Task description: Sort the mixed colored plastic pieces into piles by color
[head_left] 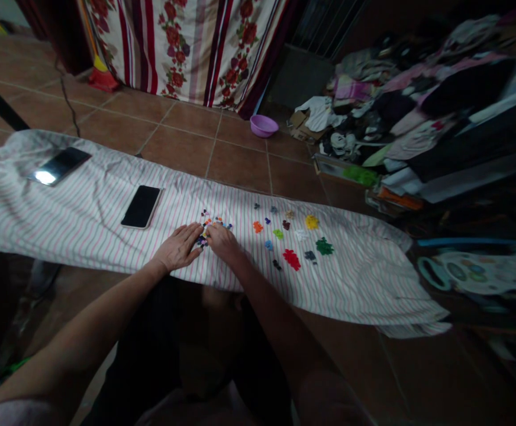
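Note:
Both my hands rest on a striped cloth [84, 219] spread on the tiled floor. My left hand [179, 247] lies flat with fingers stretched toward a mixed heap of small coloured pieces [210, 226]. My right hand [222, 240] is beside it, fingers curled down onto the same heap; what they grip is hidden. To the right lie sorted little piles: orange [258, 226], yellow [312, 222], red [292, 258], green [324, 246] and others.
Two dark phones lie on the cloth, one [141, 206] near my left hand, another [60, 165] at far left. A purple bowl [264, 125] sits on the tiles near a floral curtain [196, 47]. Heaped clothes [409, 106] crowd the right.

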`<move>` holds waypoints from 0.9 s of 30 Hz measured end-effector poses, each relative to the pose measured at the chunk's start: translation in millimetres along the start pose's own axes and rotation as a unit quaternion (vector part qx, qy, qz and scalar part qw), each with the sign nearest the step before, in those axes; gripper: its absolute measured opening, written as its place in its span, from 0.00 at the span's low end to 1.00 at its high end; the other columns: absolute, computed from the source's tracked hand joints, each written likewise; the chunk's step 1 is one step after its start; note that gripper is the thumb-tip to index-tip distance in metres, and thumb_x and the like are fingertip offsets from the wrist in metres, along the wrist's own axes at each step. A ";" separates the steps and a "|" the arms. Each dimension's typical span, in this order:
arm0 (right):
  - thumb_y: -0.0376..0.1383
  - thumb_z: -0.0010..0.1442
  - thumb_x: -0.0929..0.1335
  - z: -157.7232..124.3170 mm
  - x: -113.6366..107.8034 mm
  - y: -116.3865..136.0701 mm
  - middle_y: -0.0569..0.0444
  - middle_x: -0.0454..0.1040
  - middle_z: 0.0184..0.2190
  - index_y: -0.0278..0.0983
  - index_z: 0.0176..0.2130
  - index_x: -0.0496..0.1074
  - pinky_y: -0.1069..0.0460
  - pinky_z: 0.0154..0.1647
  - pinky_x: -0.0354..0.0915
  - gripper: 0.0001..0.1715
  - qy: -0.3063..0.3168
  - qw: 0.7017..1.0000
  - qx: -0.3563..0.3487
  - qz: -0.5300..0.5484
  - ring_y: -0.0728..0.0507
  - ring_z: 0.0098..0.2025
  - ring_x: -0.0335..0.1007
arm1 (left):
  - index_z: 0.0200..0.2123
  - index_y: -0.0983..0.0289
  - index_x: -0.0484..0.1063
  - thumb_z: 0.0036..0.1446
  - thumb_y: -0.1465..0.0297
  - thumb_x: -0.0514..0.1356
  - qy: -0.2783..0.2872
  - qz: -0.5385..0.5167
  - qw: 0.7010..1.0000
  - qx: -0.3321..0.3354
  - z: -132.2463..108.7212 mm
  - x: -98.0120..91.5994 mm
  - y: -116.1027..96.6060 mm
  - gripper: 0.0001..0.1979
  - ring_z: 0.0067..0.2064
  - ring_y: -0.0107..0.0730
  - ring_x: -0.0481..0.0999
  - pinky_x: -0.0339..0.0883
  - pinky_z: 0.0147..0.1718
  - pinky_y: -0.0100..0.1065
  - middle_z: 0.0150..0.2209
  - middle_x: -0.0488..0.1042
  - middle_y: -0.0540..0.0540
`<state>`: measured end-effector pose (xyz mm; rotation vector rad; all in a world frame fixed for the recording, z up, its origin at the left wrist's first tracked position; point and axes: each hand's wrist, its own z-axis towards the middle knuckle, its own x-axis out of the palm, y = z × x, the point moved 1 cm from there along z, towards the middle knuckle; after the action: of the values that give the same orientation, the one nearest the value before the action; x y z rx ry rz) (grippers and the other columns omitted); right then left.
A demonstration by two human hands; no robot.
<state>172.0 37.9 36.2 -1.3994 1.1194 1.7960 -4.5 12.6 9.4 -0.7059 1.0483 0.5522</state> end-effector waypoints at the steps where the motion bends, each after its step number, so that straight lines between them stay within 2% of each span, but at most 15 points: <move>1: 0.29 0.62 0.62 0.1 0.9 -0.3 0.46 0.72 0.38 0.35 0.39 0.71 0.49 0.44 0.64 0.09 -0.007 1.000 0.000 0.007 0.42 0.41 0.67 | 0.65 0.71 0.52 0.66 0.59 0.48 -0.001 -0.001 1.000 0.002 0.0 0.4 0.5 0.30 0.66 0.49 0.58 0.56 0.62 0.52 0.63 0.61 0.71; 7: 0.26 0.56 0.63 -3.7 8.7 -8.3 0.51 0.72 0.34 0.38 0.35 0.68 0.50 0.44 0.65 0.08 -0.082 0.993 -0.004 0.089 0.43 0.40 0.68 | 0.65 0.69 0.52 0.65 0.57 0.50 -0.017 -0.004 1.000 0.001 0.3 2.2 2.6 0.31 0.66 0.51 0.59 0.58 0.61 0.53 0.63 0.61 0.70; 10: 0.26 0.55 0.63 -6.3 12.2 -11.7 0.52 0.72 0.33 0.39 0.33 0.68 0.50 0.44 0.66 0.09 -0.123 0.982 -0.002 0.141 0.44 0.38 0.68 | 0.64 0.71 0.54 0.65 0.55 0.49 -0.020 0.016 1.000 -0.010 -0.1 5.2 3.8 0.32 0.66 0.52 0.57 0.57 0.61 0.53 0.64 0.60 0.72; 14: 0.27 0.55 0.63 -11.7 13.9 -12.6 0.53 0.72 0.34 0.39 0.36 0.70 0.50 0.43 0.68 0.10 -0.176 0.961 0.057 0.206 0.45 0.37 0.69 | 0.65 0.72 0.52 0.66 0.55 0.47 -0.006 0.049 0.999 -0.015 -1.2 9.6 4.3 0.33 0.68 0.51 0.53 0.52 0.63 0.53 0.66 0.56 0.72; 18: 0.31 0.58 0.63 -23.9 12.3 -14.5 0.52 0.73 0.37 0.39 0.39 0.73 0.52 0.39 0.70 0.10 -0.214 0.937 0.099 0.258 0.47 0.34 0.70 | 0.66 0.66 0.53 0.66 0.58 0.47 0.003 0.064 0.998 -0.011 -1.9 10.5 3.5 0.29 0.69 0.46 0.50 0.48 0.65 0.51 0.68 0.52 0.66; 23: 0.34 0.59 0.64 -42.4 9.7 -19.5 0.52 0.73 0.37 0.39 0.38 0.74 0.51 0.42 0.70 0.10 -0.239 0.926 0.112 0.268 0.46 0.36 0.72 | 0.66 0.61 0.56 0.66 0.58 0.48 0.009 0.074 0.997 -0.022 -0.5 8.3 1.1 0.28 0.69 0.48 0.51 0.49 0.64 0.52 0.69 0.51 0.64; 27: 0.35 0.59 0.64 -50.5 11.1 -21.1 0.53 0.74 0.37 0.39 0.40 0.74 0.51 0.42 0.70 0.11 -0.238 0.920 0.134 0.280 0.46 0.37 0.73 | 0.62 0.63 0.62 0.66 0.61 0.49 0.013 0.064 0.998 -0.013 2.0 3.6 -2.9 0.24 0.68 0.49 0.54 0.52 0.63 0.53 0.67 0.54 0.65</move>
<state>210.2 2.8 15.5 -0.4510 1.5056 2.1025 0.1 12.4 7.5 -0.6739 1.1172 0.6696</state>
